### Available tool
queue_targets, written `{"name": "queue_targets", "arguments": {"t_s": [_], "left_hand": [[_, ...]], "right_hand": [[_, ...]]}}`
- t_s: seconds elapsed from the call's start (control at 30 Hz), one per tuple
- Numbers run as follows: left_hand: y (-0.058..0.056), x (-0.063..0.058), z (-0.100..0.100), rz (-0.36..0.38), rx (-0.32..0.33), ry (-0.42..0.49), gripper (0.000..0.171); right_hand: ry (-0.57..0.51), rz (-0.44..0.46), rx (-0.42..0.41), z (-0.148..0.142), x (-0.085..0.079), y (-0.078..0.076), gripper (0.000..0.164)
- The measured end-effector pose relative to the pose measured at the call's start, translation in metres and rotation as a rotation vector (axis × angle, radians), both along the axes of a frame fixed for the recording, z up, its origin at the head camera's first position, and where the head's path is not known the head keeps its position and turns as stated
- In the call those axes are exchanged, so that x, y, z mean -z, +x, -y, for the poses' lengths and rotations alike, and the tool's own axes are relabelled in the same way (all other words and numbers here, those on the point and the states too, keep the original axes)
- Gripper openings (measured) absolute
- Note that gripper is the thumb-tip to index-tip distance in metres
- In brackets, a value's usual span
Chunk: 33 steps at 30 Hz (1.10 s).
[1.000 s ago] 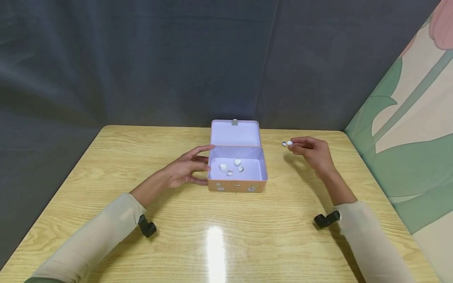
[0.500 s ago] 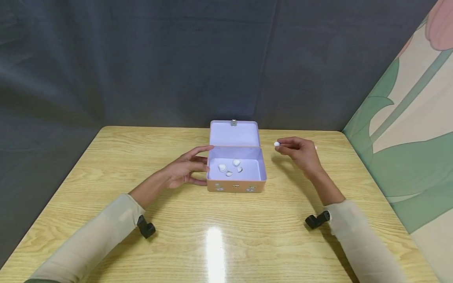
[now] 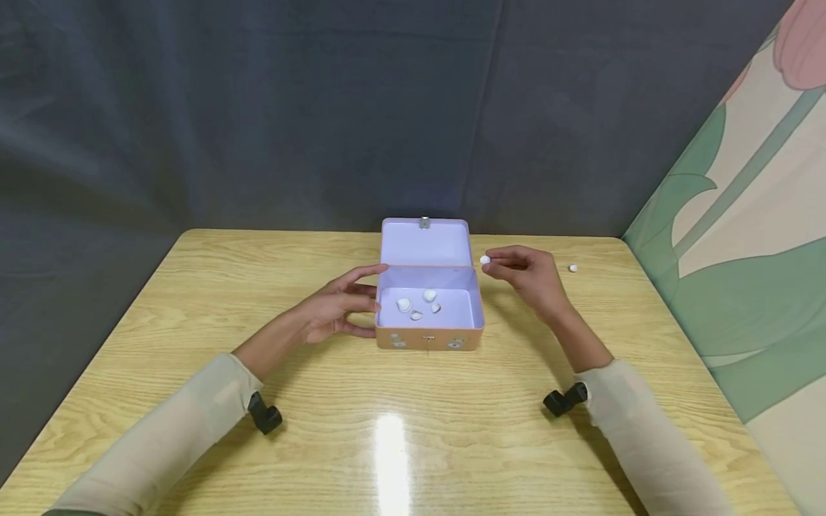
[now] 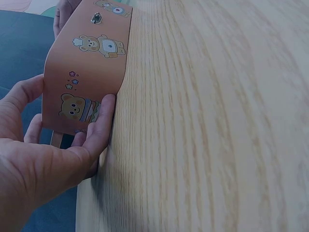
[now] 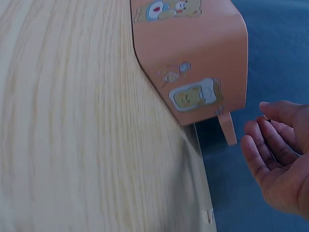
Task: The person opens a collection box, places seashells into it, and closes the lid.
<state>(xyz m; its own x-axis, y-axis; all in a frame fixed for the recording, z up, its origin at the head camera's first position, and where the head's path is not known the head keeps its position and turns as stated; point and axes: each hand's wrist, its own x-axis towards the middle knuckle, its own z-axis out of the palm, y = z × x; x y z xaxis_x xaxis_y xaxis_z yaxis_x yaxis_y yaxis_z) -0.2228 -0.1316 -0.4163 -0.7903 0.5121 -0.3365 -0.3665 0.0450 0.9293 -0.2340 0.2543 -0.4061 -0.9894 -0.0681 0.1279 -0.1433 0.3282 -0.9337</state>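
Observation:
An open tin box [image 3: 408,338], orange outside with bear pictures and lilac inside, stands on the table with its lid [image 3: 426,244] raised at the back. Several white seashells [image 3: 404,305] lie on its floor. My left hand [image 3: 335,307] rests against the box's left side, fingers spread along the wall; the left wrist view shows its fingertips [image 4: 108,100] touching the orange surface [image 4: 87,63]. Just right of the raised lid, my right hand [image 3: 525,276] pinches a white seashell [image 3: 485,260] above the table. In the right wrist view, fingers hide that shell.
Another small white seashell [image 3: 572,268] lies on the wooden table [image 3: 310,430], right of my right hand. A dark curtain [image 3: 290,115] hangs behind the table. At the right stands a flower-patterned panel [image 3: 761,272].
My right hand has moved left toward the box with the pinched seashell, uncovering the other shell on the table. My left hand stays against the box.

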Motion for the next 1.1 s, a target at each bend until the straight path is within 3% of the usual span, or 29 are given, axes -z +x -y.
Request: {"name": "queue_targets", "arguments": {"t_s": [0.77, 1.1], "left_hand": [[0.002, -0.001, -0.002, -0.001, 0.001, -0.010, 0.081], [0.002, -0.002, -0.003, -0.002, 0.004, -0.003, 0.082]], "right_hand": [[-0.012, -0.030, -0.026, 0.040, -0.014, 0.004, 0.030], [0.055, -0.014, -0.076, 0.057, -0.019, 0.004, 0.027]]}}
